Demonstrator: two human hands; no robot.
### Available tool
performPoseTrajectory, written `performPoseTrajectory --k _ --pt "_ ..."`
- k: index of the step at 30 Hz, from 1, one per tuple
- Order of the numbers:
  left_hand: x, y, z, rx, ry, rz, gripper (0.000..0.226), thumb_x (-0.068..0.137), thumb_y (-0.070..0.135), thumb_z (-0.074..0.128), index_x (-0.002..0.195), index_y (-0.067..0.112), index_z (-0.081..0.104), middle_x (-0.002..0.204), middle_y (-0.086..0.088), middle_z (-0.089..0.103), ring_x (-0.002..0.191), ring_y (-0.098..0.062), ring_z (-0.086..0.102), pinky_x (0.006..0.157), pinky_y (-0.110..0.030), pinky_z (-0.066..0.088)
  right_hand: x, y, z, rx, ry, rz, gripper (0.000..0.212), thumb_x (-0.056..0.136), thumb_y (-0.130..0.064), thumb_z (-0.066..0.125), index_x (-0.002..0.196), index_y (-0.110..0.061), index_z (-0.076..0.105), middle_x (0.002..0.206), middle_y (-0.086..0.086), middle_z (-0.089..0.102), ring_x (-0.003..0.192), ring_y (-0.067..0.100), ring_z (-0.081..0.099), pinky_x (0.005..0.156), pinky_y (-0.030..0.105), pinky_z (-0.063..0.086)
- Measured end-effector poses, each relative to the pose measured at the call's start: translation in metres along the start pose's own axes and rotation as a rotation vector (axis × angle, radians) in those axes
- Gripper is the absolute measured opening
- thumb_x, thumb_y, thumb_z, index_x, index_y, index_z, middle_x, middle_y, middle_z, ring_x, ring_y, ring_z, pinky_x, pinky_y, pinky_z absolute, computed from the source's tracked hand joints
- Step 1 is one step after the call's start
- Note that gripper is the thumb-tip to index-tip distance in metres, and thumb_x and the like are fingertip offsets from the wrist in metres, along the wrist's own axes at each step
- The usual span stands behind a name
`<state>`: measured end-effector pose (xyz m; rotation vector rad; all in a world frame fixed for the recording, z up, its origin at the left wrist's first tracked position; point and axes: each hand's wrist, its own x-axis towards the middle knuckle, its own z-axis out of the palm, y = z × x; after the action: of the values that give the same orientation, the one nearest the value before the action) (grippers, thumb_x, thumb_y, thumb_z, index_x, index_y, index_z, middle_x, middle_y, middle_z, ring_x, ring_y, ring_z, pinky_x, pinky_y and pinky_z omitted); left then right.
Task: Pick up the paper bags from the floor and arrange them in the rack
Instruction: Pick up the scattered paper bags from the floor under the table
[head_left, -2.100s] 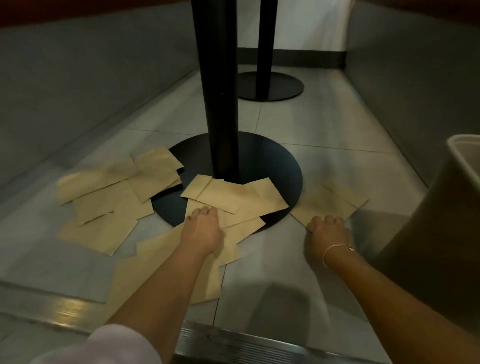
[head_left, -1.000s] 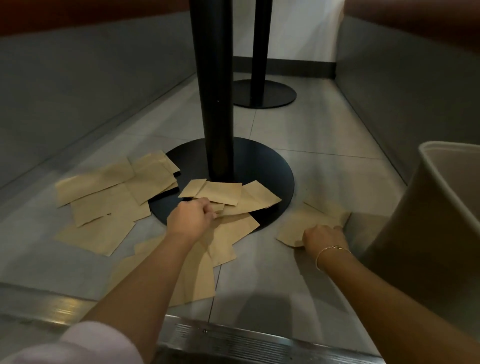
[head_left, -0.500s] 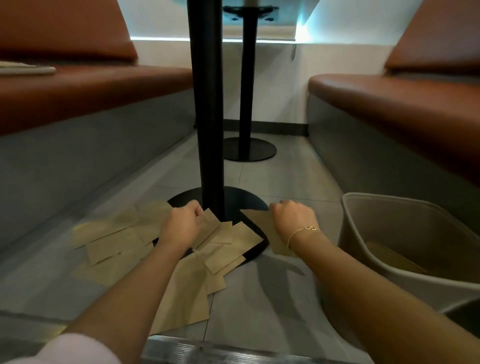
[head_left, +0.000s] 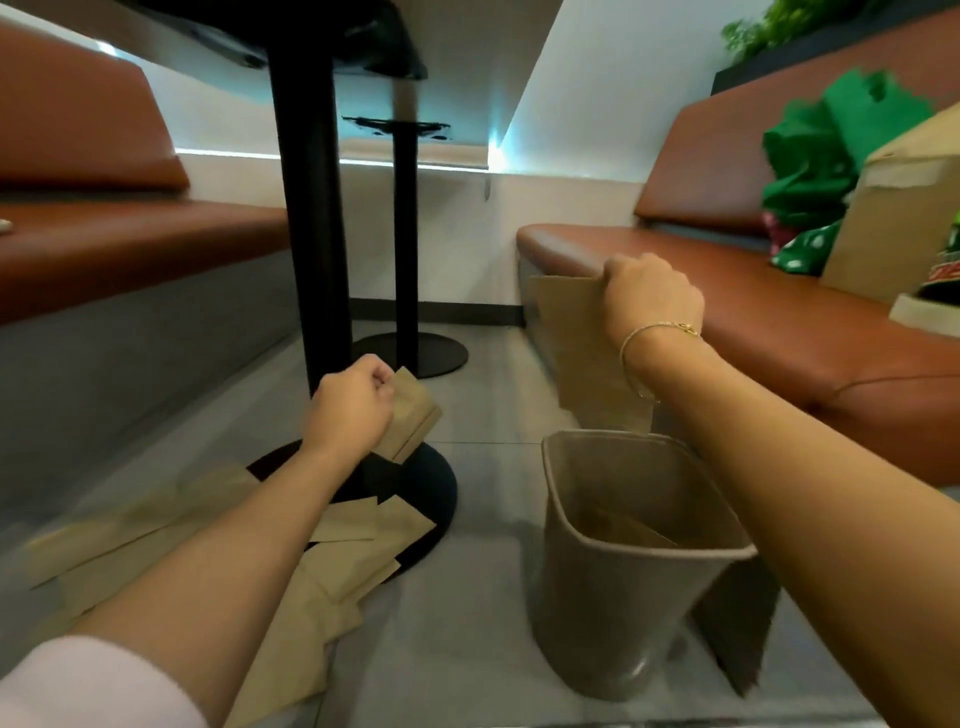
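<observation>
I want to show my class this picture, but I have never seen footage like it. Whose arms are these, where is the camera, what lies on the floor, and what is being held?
There is no machine here. A person wears a wide-angle camera on the head, looking forward and down, so the two bare arms reaching into the picture are their own.

The left hand grips a folded brown paper bag low beside the black table post. The right hand holds another paper bag by its top edge, so that it hangs above an open beige bin standing on the tiled floor.

More paper bags on the floor lie scattered flat over the post's round base and the tiles at lower left. Brown padded benches run along both sides.
</observation>
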<state>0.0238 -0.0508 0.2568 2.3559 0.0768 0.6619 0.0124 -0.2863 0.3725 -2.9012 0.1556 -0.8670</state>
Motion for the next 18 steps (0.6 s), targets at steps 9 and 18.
performPoseTrajectory --k 9,18 --pt "-0.009 0.086 0.021 -0.14 -0.049 0.181 0.008 0.093 0.018 0.055 0.096 0.021 0.062 0.087 0.004 0.063 0.086 -0.013 0.059 0.075 -0.029 0.049 -0.015 0.028 0.022 0.007 -0.414 0.039 0.05 0.084 -0.011 0.056 0.133 -0.013 0.045 0.132 0.015 0.05 0.12 0.035 0.048 0.1 0.042 0.042" --pt "-0.015 0.111 0.042 -0.282 -0.073 0.255 0.013 0.091 0.016 0.059 0.103 0.019 0.062 0.09 0.01 0.059 0.088 -0.006 0.057 0.078 -0.018 0.044 -0.017 0.004 0.021 0.175 -0.355 -0.246 0.035 0.09 -0.012 0.052 0.122 -0.025 0.058 0.119 0.009 0.058 0.107 0.029 0.057 0.09 0.037 0.047"
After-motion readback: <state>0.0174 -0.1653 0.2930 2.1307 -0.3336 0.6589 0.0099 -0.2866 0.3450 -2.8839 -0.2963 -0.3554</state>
